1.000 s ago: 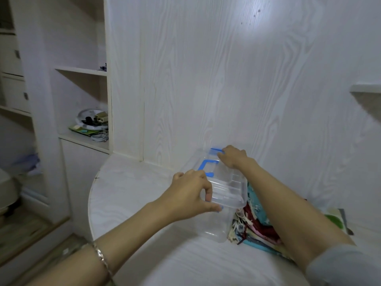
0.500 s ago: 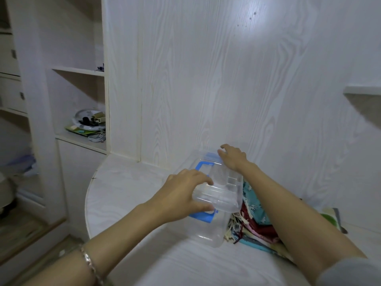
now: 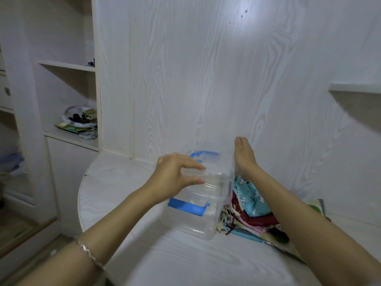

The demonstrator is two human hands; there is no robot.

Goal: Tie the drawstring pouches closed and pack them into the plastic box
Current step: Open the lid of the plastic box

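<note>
A clear plastic box (image 3: 203, 220) with blue latches stands on the white round table (image 3: 127, 193). Its clear lid (image 3: 210, 178) is lifted off the rim, and my left hand (image 3: 175, 178) pinches the lid's near-left edge. My right hand (image 3: 244, 156) is at the box's far right corner, fingers straight and apart, holding nothing. A pile of flat patterned drawstring pouches (image 3: 253, 205) in teal, dark red and cream lies right of the box, partly under my right forearm.
A white wood-grain wall rises just behind the table. Open shelves on the left carry a round dish of small items (image 3: 79, 117) and a coiled cable (image 3: 88, 134). A small shelf (image 3: 354, 88) juts from the wall at the right.
The blue latches have come undone and the lid has risen off the box in my left hand. My right hand has let go of the far latch and opened.
</note>
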